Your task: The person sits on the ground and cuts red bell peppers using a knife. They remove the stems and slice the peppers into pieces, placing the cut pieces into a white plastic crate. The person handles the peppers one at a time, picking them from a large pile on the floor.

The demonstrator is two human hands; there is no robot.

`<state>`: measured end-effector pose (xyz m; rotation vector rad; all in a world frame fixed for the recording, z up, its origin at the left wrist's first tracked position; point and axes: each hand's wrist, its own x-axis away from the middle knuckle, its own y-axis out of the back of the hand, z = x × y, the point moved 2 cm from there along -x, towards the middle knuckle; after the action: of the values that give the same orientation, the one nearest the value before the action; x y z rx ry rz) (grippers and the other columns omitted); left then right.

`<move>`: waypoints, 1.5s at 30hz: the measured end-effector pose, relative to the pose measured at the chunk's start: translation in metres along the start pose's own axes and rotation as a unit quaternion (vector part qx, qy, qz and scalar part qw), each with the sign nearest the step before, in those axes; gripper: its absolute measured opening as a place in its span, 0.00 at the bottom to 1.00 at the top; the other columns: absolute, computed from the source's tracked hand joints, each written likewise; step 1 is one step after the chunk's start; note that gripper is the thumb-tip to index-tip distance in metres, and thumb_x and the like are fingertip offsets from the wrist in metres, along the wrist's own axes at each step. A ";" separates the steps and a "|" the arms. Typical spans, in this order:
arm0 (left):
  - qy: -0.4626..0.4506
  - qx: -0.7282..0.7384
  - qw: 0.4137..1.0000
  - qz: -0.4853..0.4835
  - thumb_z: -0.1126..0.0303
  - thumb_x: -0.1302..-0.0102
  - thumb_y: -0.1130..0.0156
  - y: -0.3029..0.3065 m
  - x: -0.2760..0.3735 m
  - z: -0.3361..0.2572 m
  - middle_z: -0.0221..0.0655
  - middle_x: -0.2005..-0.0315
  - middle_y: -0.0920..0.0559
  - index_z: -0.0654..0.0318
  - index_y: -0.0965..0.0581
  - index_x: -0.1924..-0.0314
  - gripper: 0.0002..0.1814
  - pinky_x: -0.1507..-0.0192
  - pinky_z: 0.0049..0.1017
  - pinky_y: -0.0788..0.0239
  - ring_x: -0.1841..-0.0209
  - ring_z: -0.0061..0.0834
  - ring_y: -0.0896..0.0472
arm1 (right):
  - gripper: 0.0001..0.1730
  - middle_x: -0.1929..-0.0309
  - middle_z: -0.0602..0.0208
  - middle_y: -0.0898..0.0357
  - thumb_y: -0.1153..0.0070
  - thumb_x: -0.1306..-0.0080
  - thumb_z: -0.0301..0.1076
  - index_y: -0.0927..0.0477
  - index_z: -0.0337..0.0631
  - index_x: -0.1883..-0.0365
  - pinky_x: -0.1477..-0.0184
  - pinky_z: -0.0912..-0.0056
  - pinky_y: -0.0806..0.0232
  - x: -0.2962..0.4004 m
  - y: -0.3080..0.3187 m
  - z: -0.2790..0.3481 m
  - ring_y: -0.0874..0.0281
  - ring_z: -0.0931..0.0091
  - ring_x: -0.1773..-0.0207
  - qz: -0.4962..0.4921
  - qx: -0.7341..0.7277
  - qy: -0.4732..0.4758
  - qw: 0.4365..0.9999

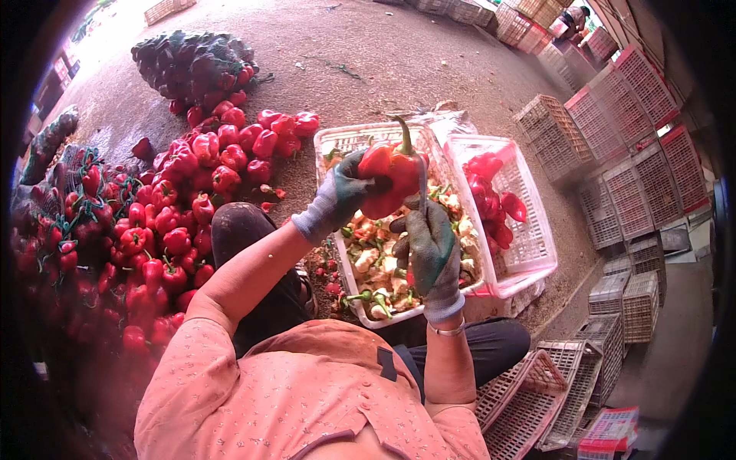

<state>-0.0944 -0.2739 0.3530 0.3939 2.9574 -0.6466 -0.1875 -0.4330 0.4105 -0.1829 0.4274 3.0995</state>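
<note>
Over a white plastic crate (pixel 343 275), my left hand (pixel 348 187) in a coated work glove grips a large red bell pepper (pixel 394 175), its green stem pointing up and away. My right hand (pixel 428 244), gloved the same way, holds a thin knife (pixel 423 187). The blade stands upright against the pepper's right side; its handle is hidden in my fist. Cut pepper cores (pixel 368 259) with pale seeds and green stems fill much of the crate below. Just right of it, a second white crate (pixel 535 241) holds several red bell peppers (pixel 489 198).
A large heap of red bell peppers (pixel 172 224) spreads over the ground at my left, with net sacks (pixel 190 63) of peppers beyond and beside it. Stacked plastic crates (pixel 627 115) line the right side. More crates (pixel 540 397) lie near my right knee. Far back sits another person (pixel 575 20).
</note>
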 end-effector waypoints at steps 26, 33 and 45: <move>0.039 0.134 0.985 -0.100 0.75 0.38 0.30 -0.037 -0.042 0.077 0.30 0.59 0.16 0.63 0.22 0.50 0.16 0.51 0.27 0.23 0.57 0.21 0.18 | 0.17 0.74 0.69 0.21 0.48 0.26 0.46 0.23 0.40 0.54 0.80 0.77 0.37 0.068 -0.014 -0.208 0.28 0.82 0.81 -0.030 0.020 0.049 0.998; -0.048 -0.013 0.997 -0.053 0.76 0.44 0.27 -0.031 -0.030 0.062 0.27 0.57 0.16 0.64 0.22 0.48 0.22 0.48 0.26 0.26 0.54 0.20 0.20 | 0.21 0.61 0.71 0.23 0.38 0.32 0.33 0.26 0.35 0.44 0.63 0.83 0.33 -0.001 0.073 -0.090 0.28 0.82 0.66 -0.160 -0.185 -0.023 0.969; -0.018 -0.173 0.980 0.099 0.70 0.45 0.26 -0.045 -0.002 0.062 0.33 0.58 0.16 0.66 0.23 0.46 0.26 0.48 0.29 0.27 0.55 0.25 0.19 | 0.06 0.74 0.75 0.21 0.40 0.31 0.35 0.20 0.43 0.65 0.78 0.84 0.42 -0.053 0.082 -0.039 0.32 0.86 0.79 -0.111 -0.186 -0.092 0.972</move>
<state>-0.1031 -0.3396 0.3153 0.6202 2.8650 -0.1110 -0.1326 -0.5223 0.4019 0.0539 -0.1700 2.9047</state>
